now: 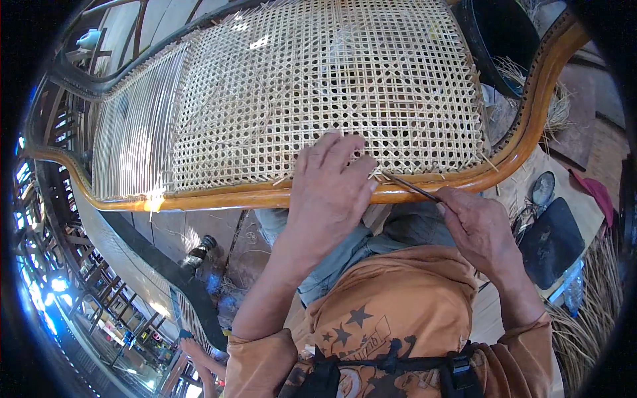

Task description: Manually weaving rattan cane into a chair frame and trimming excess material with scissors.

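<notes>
A long curved wooden frame [259, 198] in glossy orange-brown lies across in front of me, filled with woven cane webbing [265, 113]. My left hand [330, 182] rests over its near rail, fingers bent and slightly apart on the webbing. In my closed right hand [476, 222] is a thin dark awl [415, 188]. Its shaft points left along the rail, and the tip reaches the webbing's edge beside my left thumb, among short cane ends. Whether my left thumb pinches a strand there cannot be made out.
Parallel unwoven strands [136, 146] span the frame's left end. Beyond the right end stands a black bucket [497, 40]. Loose cane [590, 312] lies at the lower right, near a dark flat pad [552, 242] and a plastic bottle [574, 292]. Another person's hand [192, 351] shows at lower left.
</notes>
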Demonstrator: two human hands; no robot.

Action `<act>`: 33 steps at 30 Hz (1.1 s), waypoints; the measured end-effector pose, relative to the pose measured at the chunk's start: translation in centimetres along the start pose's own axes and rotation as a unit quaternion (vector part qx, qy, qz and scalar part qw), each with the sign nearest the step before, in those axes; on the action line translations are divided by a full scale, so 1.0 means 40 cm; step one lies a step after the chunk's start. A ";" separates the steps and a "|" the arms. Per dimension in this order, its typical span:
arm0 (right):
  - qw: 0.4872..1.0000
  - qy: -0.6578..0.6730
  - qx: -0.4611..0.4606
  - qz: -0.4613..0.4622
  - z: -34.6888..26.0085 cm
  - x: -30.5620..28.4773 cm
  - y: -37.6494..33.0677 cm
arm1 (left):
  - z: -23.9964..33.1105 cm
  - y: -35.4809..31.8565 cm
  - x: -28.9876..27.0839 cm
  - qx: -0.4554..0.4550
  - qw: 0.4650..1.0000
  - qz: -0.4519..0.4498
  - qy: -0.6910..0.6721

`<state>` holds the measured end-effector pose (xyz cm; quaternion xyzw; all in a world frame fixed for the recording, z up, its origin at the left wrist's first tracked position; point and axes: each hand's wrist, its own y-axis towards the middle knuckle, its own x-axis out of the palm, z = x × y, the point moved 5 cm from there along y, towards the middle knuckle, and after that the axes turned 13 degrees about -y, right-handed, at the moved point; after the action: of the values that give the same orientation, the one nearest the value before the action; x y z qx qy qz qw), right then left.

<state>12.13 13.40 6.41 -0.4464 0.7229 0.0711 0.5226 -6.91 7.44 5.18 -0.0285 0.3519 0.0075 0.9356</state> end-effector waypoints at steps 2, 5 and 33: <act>0.999 0.008 0.001 0.034 0.001 0.003 0.005 | 0.008 -0.007 -0.001 0.010 1.000 -0.009 0.025; 0.999 0.015 0.015 0.032 0.004 0.004 0.002 | 0.014 -0.036 -0.016 0.057 0.997 -0.054 -0.017; 0.998 0.011 0.035 -0.046 0.017 -0.008 -0.002 | 0.007 -0.029 0.021 -0.025 0.999 0.038 0.016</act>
<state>12.68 13.92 6.41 -0.4616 0.7092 0.0167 0.5325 -6.04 6.30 4.89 -0.0389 0.3673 0.0516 0.9279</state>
